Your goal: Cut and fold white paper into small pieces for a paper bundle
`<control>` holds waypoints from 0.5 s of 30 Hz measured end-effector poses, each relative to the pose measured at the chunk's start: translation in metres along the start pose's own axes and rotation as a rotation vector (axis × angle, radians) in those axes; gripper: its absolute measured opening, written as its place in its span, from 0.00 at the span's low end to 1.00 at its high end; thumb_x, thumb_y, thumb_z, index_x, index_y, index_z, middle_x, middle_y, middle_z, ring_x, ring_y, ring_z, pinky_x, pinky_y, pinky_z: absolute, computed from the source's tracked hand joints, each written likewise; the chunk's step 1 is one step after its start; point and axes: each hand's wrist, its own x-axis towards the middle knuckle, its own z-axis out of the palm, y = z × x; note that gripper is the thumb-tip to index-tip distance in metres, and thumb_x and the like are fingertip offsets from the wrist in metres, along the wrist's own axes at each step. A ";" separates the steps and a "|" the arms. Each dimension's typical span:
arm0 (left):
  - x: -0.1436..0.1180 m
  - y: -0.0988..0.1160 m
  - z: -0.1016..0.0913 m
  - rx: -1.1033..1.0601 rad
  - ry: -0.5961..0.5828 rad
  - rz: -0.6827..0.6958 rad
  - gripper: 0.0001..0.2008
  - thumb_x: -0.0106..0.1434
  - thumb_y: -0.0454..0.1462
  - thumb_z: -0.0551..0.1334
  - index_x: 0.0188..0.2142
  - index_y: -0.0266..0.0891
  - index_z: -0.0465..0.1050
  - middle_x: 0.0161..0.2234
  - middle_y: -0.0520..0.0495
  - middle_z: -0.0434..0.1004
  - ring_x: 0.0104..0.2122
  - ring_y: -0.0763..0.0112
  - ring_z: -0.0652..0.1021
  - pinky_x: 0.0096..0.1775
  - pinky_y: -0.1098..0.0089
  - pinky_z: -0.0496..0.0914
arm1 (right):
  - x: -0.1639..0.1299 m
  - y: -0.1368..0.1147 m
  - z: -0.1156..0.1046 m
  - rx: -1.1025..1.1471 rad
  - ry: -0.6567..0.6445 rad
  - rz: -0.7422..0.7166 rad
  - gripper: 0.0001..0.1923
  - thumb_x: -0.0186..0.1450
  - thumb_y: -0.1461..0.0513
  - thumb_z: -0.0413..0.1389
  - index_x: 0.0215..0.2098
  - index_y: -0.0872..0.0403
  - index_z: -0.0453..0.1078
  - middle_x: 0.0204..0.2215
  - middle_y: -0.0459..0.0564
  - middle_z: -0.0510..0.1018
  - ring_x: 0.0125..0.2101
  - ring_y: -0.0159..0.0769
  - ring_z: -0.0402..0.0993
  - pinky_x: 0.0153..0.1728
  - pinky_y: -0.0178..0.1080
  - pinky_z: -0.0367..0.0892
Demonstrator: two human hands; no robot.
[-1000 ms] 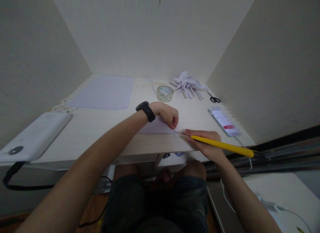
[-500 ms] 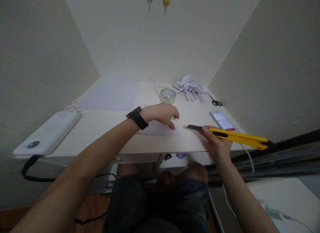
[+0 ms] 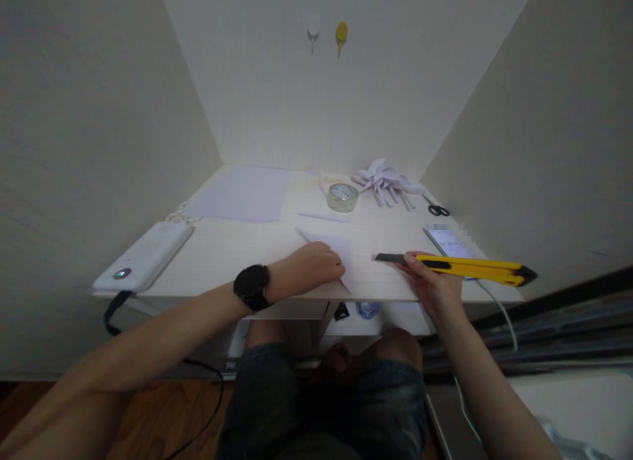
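Note:
My right hand point(image 3: 429, 282) grips a yellow utility knife point(image 3: 467, 267) with its dark blade out, pointing left above the desk's front edge. My left hand point(image 3: 309, 269), with a black watch on the wrist, pinches a small piece of pale paper point(image 3: 339, 252) and holds it partly lifted near the front of the desk. The blade tip is a short way right of the paper, not touching it. A thin paper strip point(image 3: 324, 217) lies farther back on the desk.
On the light wooden desk point(image 3: 237, 249): a large pale sheet point(image 3: 242, 193) at back left, a tape roll point(image 3: 343, 196), a pile of folded paper pieces point(image 3: 386, 182), black scissors point(image 3: 438, 209), a phone point(image 3: 445, 241) with cable, a white power bank point(image 3: 143, 256) at left. Walls close in on three sides.
The knife has lifted off the paper and moved right. My left hand slid toward the desk's front edge and picked the paper up. The view has tilted up.

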 end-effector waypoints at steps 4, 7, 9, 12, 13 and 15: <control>-0.019 -0.010 0.002 -0.081 0.146 -0.033 0.11 0.66 0.27 0.57 0.37 0.40 0.77 0.47 0.47 0.81 0.57 0.64 0.72 0.63 0.54 0.59 | -0.001 -0.002 0.001 -0.007 -0.012 0.019 0.16 0.43 0.61 0.75 0.28 0.55 0.78 0.27 0.48 0.81 0.29 0.39 0.79 0.38 0.49 0.81; -0.032 -0.019 0.006 -0.164 0.285 -0.165 0.12 0.64 0.27 0.58 0.34 0.41 0.79 0.58 0.47 0.72 0.63 0.61 0.65 0.62 0.52 0.61 | -0.001 -0.003 0.001 0.008 -0.011 0.034 0.16 0.42 0.61 0.75 0.27 0.56 0.78 0.27 0.47 0.80 0.29 0.38 0.79 0.39 0.47 0.81; -0.036 -0.024 0.010 -0.230 0.364 -0.256 0.12 0.61 0.26 0.60 0.31 0.41 0.80 0.62 0.45 0.67 0.64 0.59 0.64 0.60 0.52 0.64 | -0.003 -0.003 0.003 0.031 -0.027 0.039 0.16 0.42 0.61 0.75 0.27 0.55 0.78 0.27 0.47 0.80 0.30 0.37 0.79 0.40 0.46 0.81; -0.037 -0.029 0.019 -0.417 0.428 -0.353 0.15 0.57 0.23 0.59 0.29 0.41 0.81 0.65 0.44 0.63 0.59 0.61 0.71 0.56 0.56 0.70 | -0.004 -0.002 0.011 0.037 -0.125 0.050 0.15 0.44 0.59 0.74 0.28 0.53 0.79 0.27 0.46 0.80 0.30 0.37 0.79 0.41 0.47 0.80; -0.036 -0.031 0.023 -0.503 0.437 -0.379 0.16 0.56 0.23 0.58 0.28 0.41 0.81 0.65 0.45 0.61 0.57 0.62 0.73 0.54 0.59 0.71 | -0.005 -0.002 0.016 0.024 -0.174 0.059 0.15 0.45 0.58 0.74 0.28 0.53 0.79 0.27 0.46 0.80 0.31 0.37 0.79 0.42 0.47 0.79; -0.035 -0.034 0.030 -0.681 0.450 -0.433 0.16 0.55 0.23 0.57 0.28 0.41 0.82 0.66 0.47 0.59 0.53 0.64 0.77 0.52 0.63 0.73 | -0.004 -0.001 0.027 -0.013 -0.269 0.090 0.15 0.45 0.57 0.74 0.28 0.52 0.79 0.27 0.46 0.81 0.32 0.38 0.79 0.43 0.47 0.78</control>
